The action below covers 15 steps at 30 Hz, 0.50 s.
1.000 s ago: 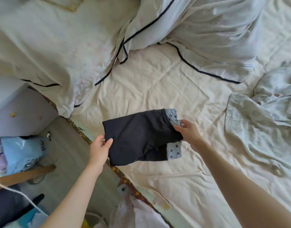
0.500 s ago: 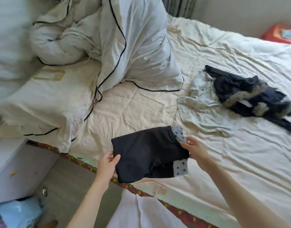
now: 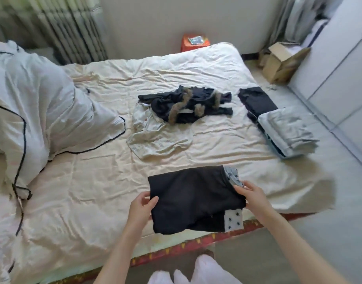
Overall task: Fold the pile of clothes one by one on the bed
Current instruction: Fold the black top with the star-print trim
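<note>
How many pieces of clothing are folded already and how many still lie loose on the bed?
Folded and held in both hands: 1, the dark garment with star trim, gripped by the left hand and right hand.
Folded on the bed: 2, the dark folded item and the grey folded item; any further layers cannot be told.
Loose: 2, the fur-trimmed black garment and the pale garment.
Total: 5

bare sheet [image 3: 98, 181] ahead, heaped duvet [image 3: 32, 111] left, unfolded clothes [image 3: 176, 117] beyond, folded stack [image 3: 278, 124] right

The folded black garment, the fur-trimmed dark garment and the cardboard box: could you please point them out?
folded black garment [image 3: 193, 198], head view, middle of its black panel.
fur-trimmed dark garment [image 3: 165, 104], head view, dark cloth.
cardboard box [image 3: 278, 64], head view, its side.
</note>
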Each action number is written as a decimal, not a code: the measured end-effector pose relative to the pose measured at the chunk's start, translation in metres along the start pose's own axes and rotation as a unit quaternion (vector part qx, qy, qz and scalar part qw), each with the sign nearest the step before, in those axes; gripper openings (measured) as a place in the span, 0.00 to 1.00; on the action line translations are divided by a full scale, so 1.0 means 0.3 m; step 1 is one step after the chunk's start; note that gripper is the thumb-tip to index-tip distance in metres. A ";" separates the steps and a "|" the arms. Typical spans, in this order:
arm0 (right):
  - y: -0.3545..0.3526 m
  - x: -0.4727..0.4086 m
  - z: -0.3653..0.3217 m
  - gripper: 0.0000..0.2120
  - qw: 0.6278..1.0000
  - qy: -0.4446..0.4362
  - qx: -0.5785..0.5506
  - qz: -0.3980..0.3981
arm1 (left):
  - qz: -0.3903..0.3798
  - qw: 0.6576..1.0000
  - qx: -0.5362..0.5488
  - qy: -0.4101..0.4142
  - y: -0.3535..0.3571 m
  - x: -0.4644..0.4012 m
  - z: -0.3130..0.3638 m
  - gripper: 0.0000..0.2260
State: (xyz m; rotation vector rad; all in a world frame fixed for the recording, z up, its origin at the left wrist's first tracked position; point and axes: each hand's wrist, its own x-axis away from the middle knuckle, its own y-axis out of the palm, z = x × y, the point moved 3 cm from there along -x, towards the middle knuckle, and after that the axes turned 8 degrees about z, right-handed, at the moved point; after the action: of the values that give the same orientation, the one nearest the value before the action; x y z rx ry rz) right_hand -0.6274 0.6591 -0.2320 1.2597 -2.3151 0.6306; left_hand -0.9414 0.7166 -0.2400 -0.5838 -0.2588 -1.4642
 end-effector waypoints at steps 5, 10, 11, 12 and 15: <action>-0.305 -0.136 0.003 0.08 0.998 0.022 -0.034 0.049 | -0.080 0.994 -0.066 0.015 0.350 -0.034 0.115 0.05; -0.579 -0.351 -0.016 0.07 0.991 0.056 -0.085 0.090 | -0.118 0.983 -0.134 0.038 0.757 -0.124 0.245 0.04; -0.636 -0.396 -0.019 0.05 0.990 0.067 -0.087 0.091 | -0.123 0.980 -0.152 0.043 0.849 -0.144 0.270 0.04; -0.691 -0.439 -0.019 0.05 0.989 0.080 -0.086 0.088 | -0.131 0.975 -0.171 0.049 0.938 -0.163 0.294 0.04; -0.838 -0.550 -0.027 0.07 0.984 0.124 -0.092 0.089 | -0.148 0.957 -0.236 0.084 1.198 -0.227 0.384 0.04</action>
State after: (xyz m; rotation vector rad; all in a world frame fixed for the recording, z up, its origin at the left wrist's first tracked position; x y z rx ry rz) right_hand -0.3295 0.6510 -0.2721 0.8467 -2.2312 0.5793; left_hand -0.5767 0.8346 -0.2548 -0.8234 0.1541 -1.8734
